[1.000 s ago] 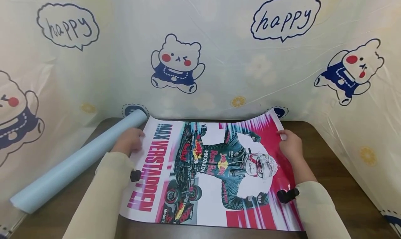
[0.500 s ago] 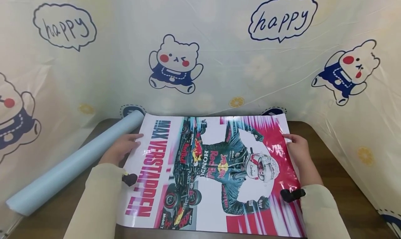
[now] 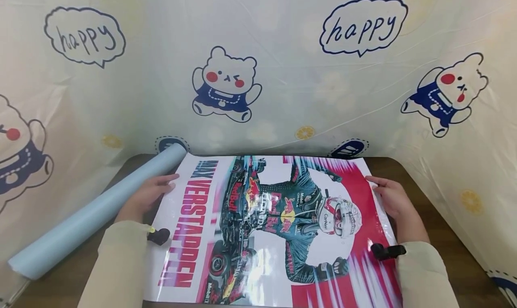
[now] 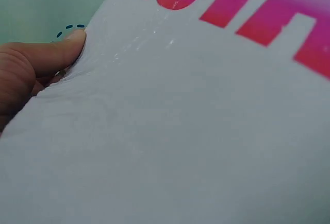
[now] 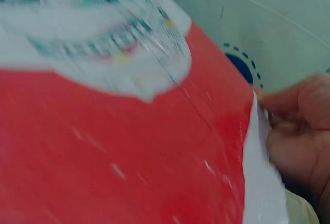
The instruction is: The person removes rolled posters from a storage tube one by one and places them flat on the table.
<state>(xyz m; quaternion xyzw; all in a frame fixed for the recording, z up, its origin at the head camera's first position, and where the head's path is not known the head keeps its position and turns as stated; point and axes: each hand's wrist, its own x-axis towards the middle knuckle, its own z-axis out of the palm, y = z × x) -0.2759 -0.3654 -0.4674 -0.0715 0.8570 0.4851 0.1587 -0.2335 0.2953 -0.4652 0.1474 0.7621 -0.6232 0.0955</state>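
Observation:
A glossy poster (image 3: pixel 274 227) of a racing driver and car is spread sideways between both hands, its lettering running along the left side. My left hand (image 3: pixel 147 193) pinches its left edge; in the left wrist view the thumb (image 4: pixel 62 51) presses on the margin, which wrinkles there. At the opposite edge my right hand (image 3: pixel 393 198) pinches the poster, and in the right wrist view the white border (image 5: pixel 258 167) bends up beside the fingers. The near edge reaches the bottom of the head view.
A long pale blue roll (image 3: pixel 101 211) lies diagonally along the left of the dark wooden table (image 3: pixel 444 249), close to my left arm. A curtain (image 3: pixel 291 74) printed with bears and "happy" bubbles stands behind and at both sides.
Both hands have moved slightly apart and nearer, bringing the poster toward me. Its raised far right corner has come down and the sheet lies flatter. The blue roll stays about in place.

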